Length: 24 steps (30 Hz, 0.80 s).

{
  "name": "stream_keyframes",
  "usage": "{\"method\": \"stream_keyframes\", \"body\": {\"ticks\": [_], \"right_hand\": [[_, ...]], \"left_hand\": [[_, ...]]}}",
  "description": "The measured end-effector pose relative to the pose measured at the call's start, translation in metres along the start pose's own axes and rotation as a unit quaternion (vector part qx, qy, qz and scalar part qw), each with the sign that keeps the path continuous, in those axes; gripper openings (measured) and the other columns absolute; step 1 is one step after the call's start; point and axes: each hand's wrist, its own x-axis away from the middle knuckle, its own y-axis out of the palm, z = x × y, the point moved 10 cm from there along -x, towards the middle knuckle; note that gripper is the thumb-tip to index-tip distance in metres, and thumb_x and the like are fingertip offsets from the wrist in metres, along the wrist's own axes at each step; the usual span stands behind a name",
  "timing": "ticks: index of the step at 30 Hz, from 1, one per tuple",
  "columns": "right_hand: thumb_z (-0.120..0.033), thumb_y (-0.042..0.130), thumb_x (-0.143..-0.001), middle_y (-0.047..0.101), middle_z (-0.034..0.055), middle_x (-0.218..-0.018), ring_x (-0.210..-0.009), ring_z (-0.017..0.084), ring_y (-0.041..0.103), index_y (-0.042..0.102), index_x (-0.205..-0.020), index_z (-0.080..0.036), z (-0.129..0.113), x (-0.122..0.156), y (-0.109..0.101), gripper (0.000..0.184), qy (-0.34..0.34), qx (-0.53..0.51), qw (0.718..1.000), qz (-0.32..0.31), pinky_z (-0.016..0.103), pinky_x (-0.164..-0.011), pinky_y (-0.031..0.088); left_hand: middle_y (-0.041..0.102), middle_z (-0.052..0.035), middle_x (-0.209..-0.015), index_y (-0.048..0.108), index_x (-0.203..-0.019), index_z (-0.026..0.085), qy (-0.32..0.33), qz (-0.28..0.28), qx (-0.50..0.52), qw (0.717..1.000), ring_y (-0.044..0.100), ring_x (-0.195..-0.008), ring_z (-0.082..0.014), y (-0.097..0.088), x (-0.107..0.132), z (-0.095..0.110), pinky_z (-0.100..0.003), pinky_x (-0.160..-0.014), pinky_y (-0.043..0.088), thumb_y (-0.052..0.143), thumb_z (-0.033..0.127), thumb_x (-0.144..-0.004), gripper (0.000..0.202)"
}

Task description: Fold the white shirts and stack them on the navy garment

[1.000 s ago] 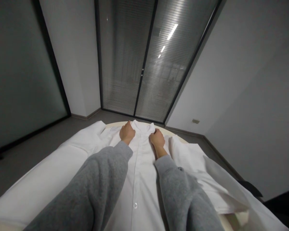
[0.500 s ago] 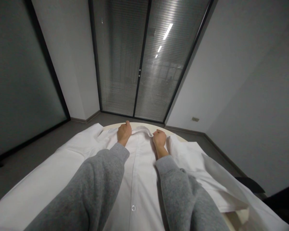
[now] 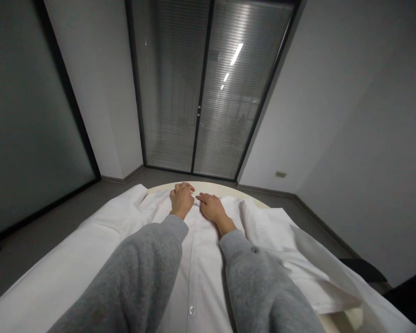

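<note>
A white buttoned shirt [image 3: 197, 259] lies spread front-up on a round pale table [image 3: 225, 188], its collar end at the far edge. My left hand [image 3: 181, 200] rests palm down on the collar area, fingers extended and curved over the cloth. My right hand [image 3: 211, 206] lies flat beside it, fingers stretched toward the left hand, almost touching it. Both hands press on the fabric and hold nothing. Grey sweatshirt sleeves cover both arms. One button [image 3: 192, 310] shows on the placket near the bottom edge.
The shirt's sleeves [image 3: 291, 259] drape over the table's right side, and more white cloth [image 3: 65, 263] spreads left. A dark chair [image 3: 364, 270] stands at the right. Glass doors with blinds [image 3: 201, 88] face me, grey floor between.
Both hands were closed on the collar's two sides; now they have let go, flattened and come together at the middle of the collar, which lies folded down.
</note>
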Motion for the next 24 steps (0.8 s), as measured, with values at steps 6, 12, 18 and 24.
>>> {"method": "stream_keyframes", "body": {"ticks": [6, 12, 18, 24], "right_hand": [[-0.036, 0.059, -0.104, 0.063, 0.0103, -0.143, -0.135, 0.028, 0.056, 0.062, -0.137, -0.020, 0.008, 0.000, 0.012, 0.037, 0.010, 0.046, 0.998, -0.043, 0.056, -0.121, 0.031], [-0.042, 0.059, -0.104, 0.056, 0.0110, -0.151, -0.141, 0.030, 0.051, 0.057, -0.143, -0.021, 0.012, 0.002, 0.011, 0.045, 0.026, 0.073, 0.997, -0.030, 0.059, -0.121, 0.031], [-0.029, 0.027, -0.109, 0.037, 0.0131, -0.167, -0.151, 0.024, 0.039, 0.035, -0.162, -0.017, 0.020, 0.006, 0.014, 0.055, 0.059, 0.094, 0.992, -0.052, 0.046, -0.126, 0.021], [-0.040, 0.022, -0.106, 0.022, 0.0004, -0.174, -0.159, 0.026, 0.018, 0.020, -0.167, -0.023, 0.026, 0.013, 0.022, 0.064, 0.076, 0.119, 0.984, -0.107, 0.049, -0.129, 0.007]], "left_hand": [[0.053, -0.0066, -0.158, 0.035, -0.160, 0.021, 0.121, -0.090, 0.009, 0.989, 0.048, -0.143, -0.0195, 0.020, 0.008, 0.048, -0.036, -0.121, 0.032, 0.030, 0.044, -0.110, 0.055], [0.039, -0.0036, -0.167, 0.037, -0.162, 0.025, 0.106, -0.209, -0.040, 0.971, 0.035, -0.154, -0.0285, 0.054, 0.019, 0.038, -0.055, -0.127, 0.022, 0.012, 0.050, -0.109, 0.064], [0.026, 0.0003, -0.172, 0.022, -0.168, 0.028, 0.095, -0.225, -0.077, 0.967, 0.024, -0.159, -0.0263, 0.062, 0.020, 0.031, -0.053, -0.129, 0.013, 0.007, 0.057, -0.106, 0.070], [0.027, -0.0012, -0.172, 0.027, -0.166, 0.028, 0.096, -0.228, -0.099, 0.964, 0.024, -0.159, -0.0282, 0.066, 0.021, 0.028, -0.054, -0.129, 0.013, 0.011, 0.053, -0.106, 0.067]]}}
